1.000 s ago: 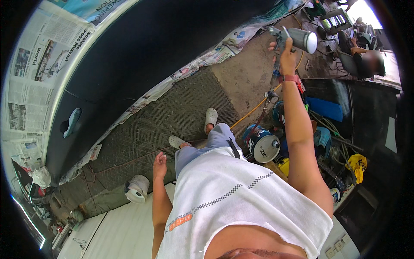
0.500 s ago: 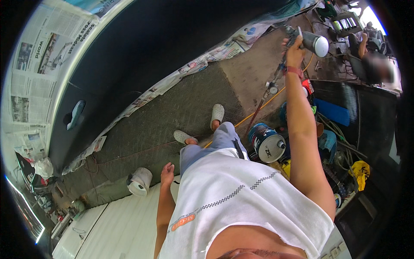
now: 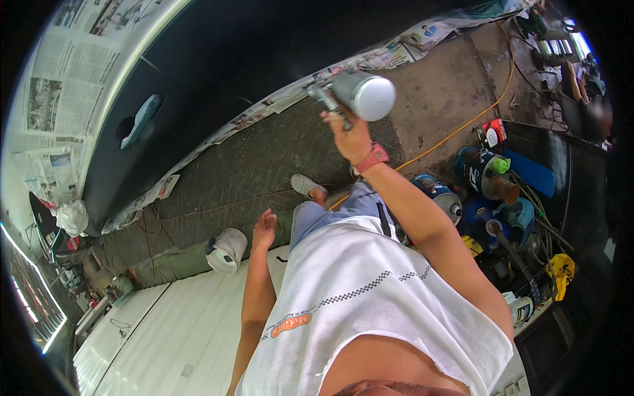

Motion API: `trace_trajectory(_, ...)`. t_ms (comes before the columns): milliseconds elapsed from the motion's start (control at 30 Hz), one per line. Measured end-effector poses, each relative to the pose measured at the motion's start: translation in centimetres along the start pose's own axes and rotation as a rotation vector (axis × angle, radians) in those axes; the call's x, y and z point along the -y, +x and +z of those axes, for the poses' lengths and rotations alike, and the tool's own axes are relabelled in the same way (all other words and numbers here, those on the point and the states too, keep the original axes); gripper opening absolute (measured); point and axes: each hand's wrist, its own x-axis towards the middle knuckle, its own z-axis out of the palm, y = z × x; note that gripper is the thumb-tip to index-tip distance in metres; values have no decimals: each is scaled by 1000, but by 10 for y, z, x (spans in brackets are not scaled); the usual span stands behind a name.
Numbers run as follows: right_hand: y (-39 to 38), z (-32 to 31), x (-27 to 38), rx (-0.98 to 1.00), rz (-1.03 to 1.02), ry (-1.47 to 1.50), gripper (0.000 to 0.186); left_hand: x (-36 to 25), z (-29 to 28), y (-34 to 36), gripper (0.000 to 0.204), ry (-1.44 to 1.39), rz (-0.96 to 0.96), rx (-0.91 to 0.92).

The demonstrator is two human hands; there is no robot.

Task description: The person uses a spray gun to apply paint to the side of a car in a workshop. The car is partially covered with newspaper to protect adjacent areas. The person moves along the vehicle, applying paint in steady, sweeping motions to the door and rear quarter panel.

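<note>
My right hand (image 3: 352, 140) is wrapped round the grip of a spray gun (image 3: 325, 92) with a grey, white-ended paint cup. The gun is held near the glossy black car body panel (image 3: 218, 59), its head toward the panel and apart from it as far as I can see. A pale blue-green door handle (image 3: 140, 121) stands out on the panel. Newspaper masking (image 3: 72, 79) covers the area beyond the panel's left edge, and more runs along its lower edge. My left hand (image 3: 265, 229) hangs by my side, holding nothing, with its fingers loosely apart.
A whitish bucket (image 3: 228, 249) stands left of my legs. To my right are several paint cans (image 3: 475, 168), a blue board (image 3: 531, 173) and a yellow bag (image 3: 561, 276). An orange hose (image 3: 462, 127) crosses the floor. Another person (image 3: 591, 115) is at the far right.
My right hand has swung left with the spray gun, from out over the floor at right to close by the black panel. My left hand stays low at my side.
</note>
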Motion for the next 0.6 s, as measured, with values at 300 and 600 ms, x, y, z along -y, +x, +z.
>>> trace_trajectory(300, -16, 104, 5, 240, -155, -96, 41, 129, -3, -13, 48, -79, -78, -9)
trace_trajectory(600, 27, 5, -61, -76, 13, -107, 29, 139, 11, -17, 47, -63, -157, 26)
